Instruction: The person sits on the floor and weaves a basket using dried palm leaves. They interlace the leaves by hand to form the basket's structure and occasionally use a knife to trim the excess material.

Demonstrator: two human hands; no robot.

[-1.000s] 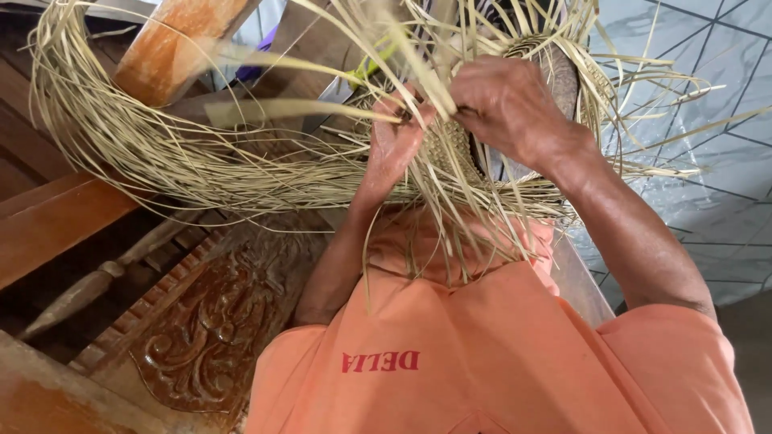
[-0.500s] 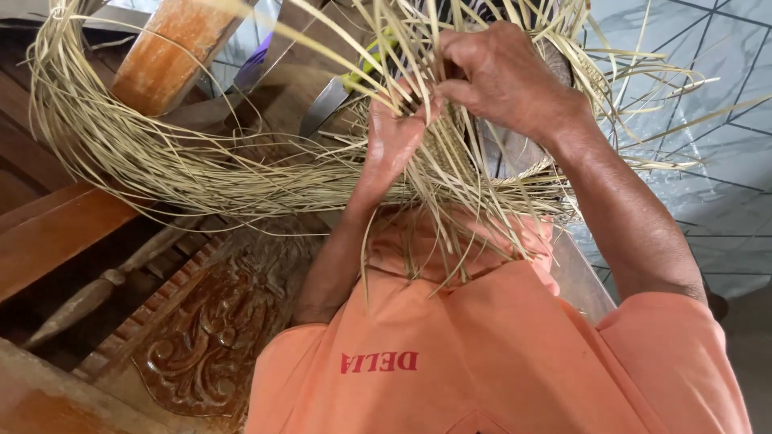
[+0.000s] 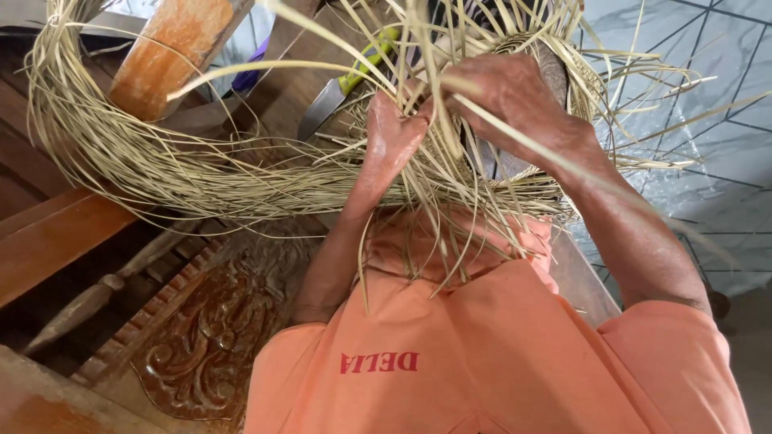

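A: Observation, head view. Where are your hands?

B: Your left hand is raised, fingers curled shut around a few pale rattan strands. Your right hand sits just beside it, fingers bent and pinching strands of the same bundle.

A: And the work itself?

B: The woven piece is behind your right hand, mostly hidden; loose strands fan out around both hands and fall over your orange shirt.

A: Surroundings?

B: A coil of rattan lies to the left, looped round a wooden post. A green-handled knife rests on the wooden bench, near your left hand. Carved wood panel below.
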